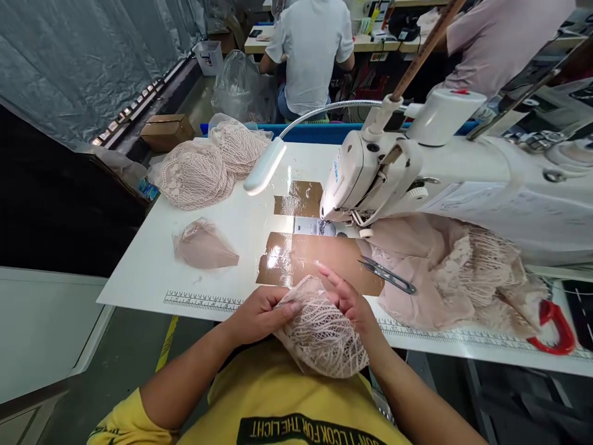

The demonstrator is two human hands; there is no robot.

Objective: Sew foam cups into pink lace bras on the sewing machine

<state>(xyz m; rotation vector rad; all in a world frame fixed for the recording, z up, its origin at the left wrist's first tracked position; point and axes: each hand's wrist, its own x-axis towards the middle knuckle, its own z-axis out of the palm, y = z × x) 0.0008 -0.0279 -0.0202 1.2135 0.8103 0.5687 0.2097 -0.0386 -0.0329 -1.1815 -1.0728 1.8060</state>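
My left hand (260,313) pinches the left edge of a beige lace piece (319,334) at the near edge of the white sewing table (152,266). My right hand (346,296) holds the lace's upper right side, fingers curled over it. The lace hangs partly over the table edge toward my yellow shirt. Small thread snips (386,275) lie just right of my right hand. The white sewing machine (370,179) stands behind them.
A single folded beige cup (204,245) lies at left, with stacks of lace pieces (194,173) farther back. A heap of lace fabric (458,272) sits under the machine arm. A gooseneck lamp (265,165) lights the table. Two people sit at benches behind.
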